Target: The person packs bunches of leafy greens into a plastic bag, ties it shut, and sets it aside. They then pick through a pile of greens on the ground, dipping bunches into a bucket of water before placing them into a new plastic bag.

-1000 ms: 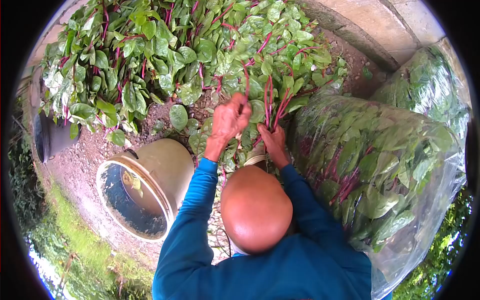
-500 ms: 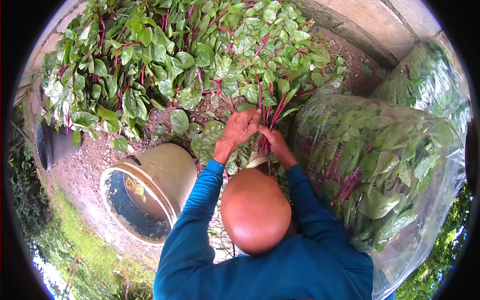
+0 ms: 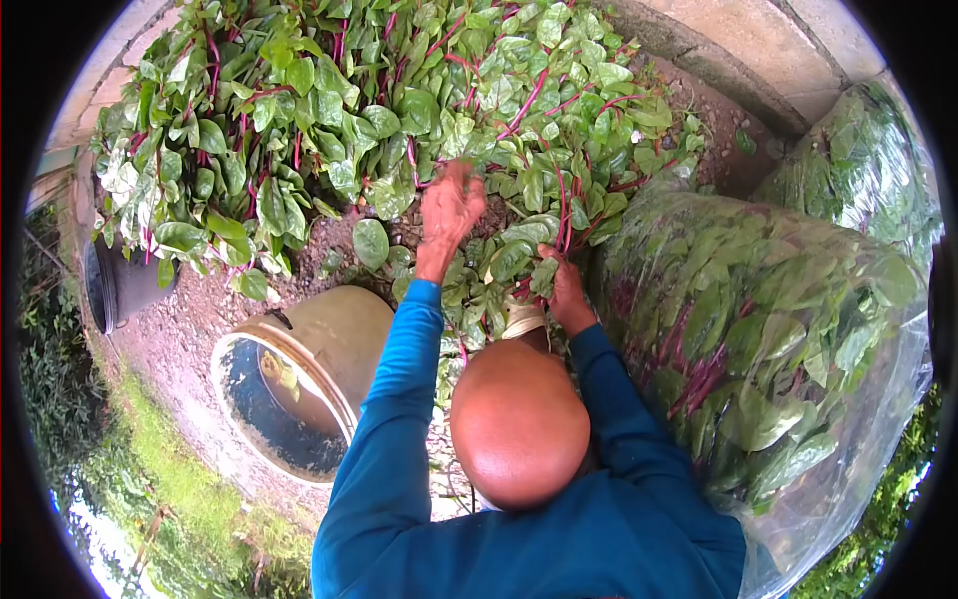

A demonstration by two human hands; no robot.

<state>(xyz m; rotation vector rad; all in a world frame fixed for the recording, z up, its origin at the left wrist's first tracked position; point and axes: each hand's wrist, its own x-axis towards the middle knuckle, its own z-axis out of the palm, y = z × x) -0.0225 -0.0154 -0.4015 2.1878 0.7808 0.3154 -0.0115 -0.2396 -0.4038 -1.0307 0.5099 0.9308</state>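
The head view looks down over the person's bare head and blue sleeves. The left hand (image 3: 451,205) reaches out at 12 o'clock from the head into the big heap of green leafy vines with red-purple stems (image 3: 329,110). Its fingers curl down among the leaves, and it cannot be told whether they clasp a stem. The heap fills the frame from 10 to 1 o'clock and lies on the grey gravel ground (image 3: 170,329).

The right hand (image 3: 567,292), at 1 o'clock and nearer the head, is closed around a small bunch of red-stemmed leaves (image 3: 559,225) that stands up out of its grip. The leaves partly cover its fingers. A pale beige ring-shaped object (image 3: 522,319) lies just beside that hand, between the two wrists.

At 3 o'clock a large clear plastic bag stuffed with the same leaves (image 3: 788,329) lies against the right sleeve. At 9 o'clock a tan round drum (image 3: 329,344) rests on its side with its dark mouth open. A dark pot (image 3: 118,288) sits farther out, under the heap's edge. A grey concrete ledge (image 3: 758,50) runs across at 2 o'clock.
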